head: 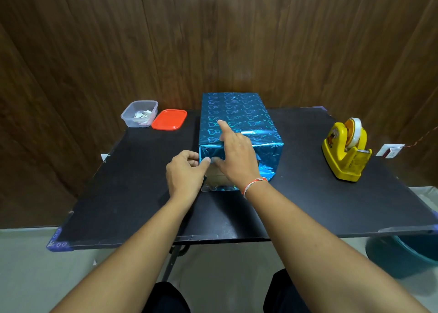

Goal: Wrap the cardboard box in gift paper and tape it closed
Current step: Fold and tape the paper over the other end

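Observation:
The cardboard box stands in the middle of the black table, covered on top and sides in shiny blue gift paper with heart prints. Its near end is partly folded; bare cardboard shows there below a folded-down flap. My left hand pinches the left flap of paper at the near left corner. My right hand lies on the near top edge, forefinger stretched across the top, thumb pressing the flap down. A paper flap lies flat on the table below the near end.
A yellow tape dispenser stands at the right of the table. At the back left are a clear plastic tub holding small bits and its red lid. A wooden wall is close behind; a teal bin sits low right.

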